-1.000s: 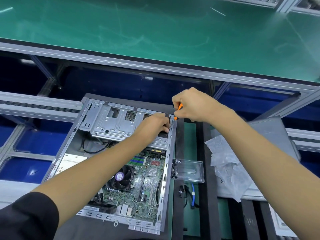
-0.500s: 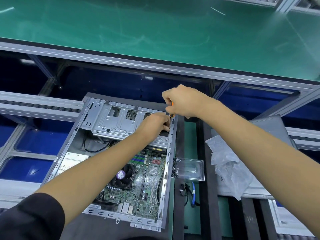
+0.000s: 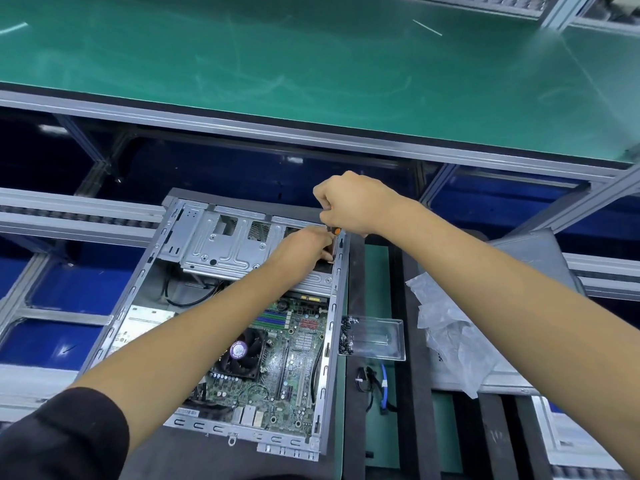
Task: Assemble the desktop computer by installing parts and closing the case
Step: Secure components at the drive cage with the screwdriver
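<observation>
Fingers [image 3: 328, 252] of the left hand [image 3: 304, 249] are curled and pinched low at the far right rim of the open computer case [image 3: 330, 327], apparently steadying a small part or screw there; what they hold is too hidden to name. Just above, the right hand [image 3: 353, 202] is fisted around a screwdriver [image 3: 335, 231], of which only an orange sliver shows under the palm.

Risk lies mainly at that corner. If the tip sits off-centre it may slip and cam out, and the left fingertips touching the spot would take the jab. A dropped screw would likely fall past the drive cage [image 3: 225, 242] onto the motherboard [image 3: 294, 348] or near the CPU fan [image 3: 242, 351], where it is hard to find and could short something later. Leaning both forearms over the case could also shift it on the mat.

Beyond the case, right of centre, a clear plastic tray [image 3: 384, 336] with dark screws heaped at its left end rests on the worktop [image 3: 353, 427], with a blue cable [image 3: 383, 386] below it. Crumpled plastic bags [image 3: 446, 323] lie on a grey side panel [image 3: 533, 251] at the right. A green-topped bench [image 3: 311, 64] fills the upper frame, with aluminium rails and blue panels beneath it.
</observation>
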`<state>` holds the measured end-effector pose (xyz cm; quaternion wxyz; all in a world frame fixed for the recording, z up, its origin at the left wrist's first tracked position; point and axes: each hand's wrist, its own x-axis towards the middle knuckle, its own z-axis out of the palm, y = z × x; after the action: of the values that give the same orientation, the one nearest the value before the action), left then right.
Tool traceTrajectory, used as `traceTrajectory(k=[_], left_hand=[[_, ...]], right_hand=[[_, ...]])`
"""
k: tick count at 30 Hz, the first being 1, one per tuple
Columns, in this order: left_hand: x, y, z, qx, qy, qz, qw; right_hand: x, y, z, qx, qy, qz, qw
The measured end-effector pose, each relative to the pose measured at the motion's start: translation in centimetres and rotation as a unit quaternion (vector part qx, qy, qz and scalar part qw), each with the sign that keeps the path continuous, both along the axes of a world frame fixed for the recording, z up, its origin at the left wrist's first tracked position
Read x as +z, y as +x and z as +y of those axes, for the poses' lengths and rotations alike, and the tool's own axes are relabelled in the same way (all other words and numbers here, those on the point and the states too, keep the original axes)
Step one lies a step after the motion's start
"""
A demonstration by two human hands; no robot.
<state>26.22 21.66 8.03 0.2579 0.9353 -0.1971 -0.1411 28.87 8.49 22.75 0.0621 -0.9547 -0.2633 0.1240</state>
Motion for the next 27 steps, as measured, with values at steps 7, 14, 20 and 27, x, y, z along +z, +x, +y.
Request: traceTrajectory(k=[7, 14, 20, 27], left_hand=[[1.2, -0.3, 1.2, 0.068, -0.121, -0.003, 0.99], [0.8, -0.4, 2.7, 0.077, -0.217, 0.003, 0.973], [0.0, -0.3, 2.3, 0.049, -0.213, -0.025, 0.976], [-0.8, -0.5, 2.0, 0.041, -0.182, -0.058, 0.981]], right_hand=[[0.0, 0.1, -0.2, 0.002, -0.003, -0.002, 1.0], [0.0, 0.2, -0.6, -0.017, 0.001, 0.0, 1.0], [0.0, 0.3, -0.6, -0.029, -0.002, 0.001, 1.0], [1.5, 0.7, -0.8, 0.004, -0.063, 0.101, 0.993]])
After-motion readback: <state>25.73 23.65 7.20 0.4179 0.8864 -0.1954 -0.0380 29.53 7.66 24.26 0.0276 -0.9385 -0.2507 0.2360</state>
